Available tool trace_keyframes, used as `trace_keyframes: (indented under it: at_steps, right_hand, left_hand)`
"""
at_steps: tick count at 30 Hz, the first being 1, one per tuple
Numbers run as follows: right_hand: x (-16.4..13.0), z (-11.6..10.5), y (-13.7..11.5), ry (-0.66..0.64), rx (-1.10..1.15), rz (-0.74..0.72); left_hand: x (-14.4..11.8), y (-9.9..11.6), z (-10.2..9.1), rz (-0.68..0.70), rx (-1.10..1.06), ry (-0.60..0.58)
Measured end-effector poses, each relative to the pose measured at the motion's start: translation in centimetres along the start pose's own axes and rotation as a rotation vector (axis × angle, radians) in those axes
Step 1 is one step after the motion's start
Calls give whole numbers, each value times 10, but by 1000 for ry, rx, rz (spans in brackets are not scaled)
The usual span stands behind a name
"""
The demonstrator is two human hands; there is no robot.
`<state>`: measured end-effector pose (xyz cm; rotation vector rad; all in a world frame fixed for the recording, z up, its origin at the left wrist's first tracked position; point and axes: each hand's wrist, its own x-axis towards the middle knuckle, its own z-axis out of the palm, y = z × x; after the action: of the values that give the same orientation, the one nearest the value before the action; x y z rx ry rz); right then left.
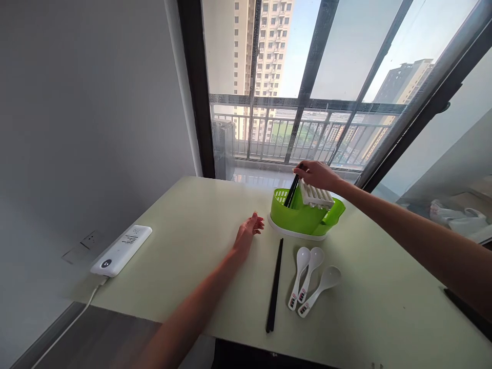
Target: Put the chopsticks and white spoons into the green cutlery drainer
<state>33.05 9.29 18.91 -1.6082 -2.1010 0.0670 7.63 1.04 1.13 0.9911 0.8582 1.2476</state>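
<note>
The black chopsticks [291, 196] are at the near-left section of the light-green utensil caddy [295, 219], tilted, with upper ends leaning right and lower ends inside the perforated wall. The right hand [315, 175] is above the caddy; its thumb and fingers are closed around the upper ends of these chopsticks. Whether the lower tips touch the caddy floor I cannot tell, as the wall hides them.

A white slotted rack [317, 196] sits on the caddy, tilted, just below the right hand. The caddy stands on a white base tray [298, 235].

The left hand [249, 230] is positioned just left of the caddy, low over the table [184, 241]. Its fingers are loosely curled and partly spread, with nothing visible in their hold.

In front of the caddy, a second pair of black chopsticks [274, 289] lies side by side on the table. To its right are three white spoons [314, 264], bowls toward the window [307, 66], with printed marks on the handles.

At the table's left edge lies a white rectangular electronic unit [125, 249], connected to a white cable [85, 309]. Beyond the window are a balcony railing [265, 130] and high-rise buildings [274, 46].
</note>
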Motion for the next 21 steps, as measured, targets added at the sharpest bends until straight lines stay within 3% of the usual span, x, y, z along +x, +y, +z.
trace_keyframes:
  at_steps: [7,12,16,21]
  right_hand:
    - [-7,-7,-1,241,-43,72]
    - [-27,-15,-18,286,-164,-112]
    - [-47,-16,-36,155,-316,-342]
    - [-76,-6,-59,-202,-461,-689]
  left_hand:
    - [-2,2,1,-3,-3,-3]
    - [-1,1,1,0,-8,-4]
    - [-2,1,1,1,-7,-12]
    - [-3,3,1,2,-4,-18]
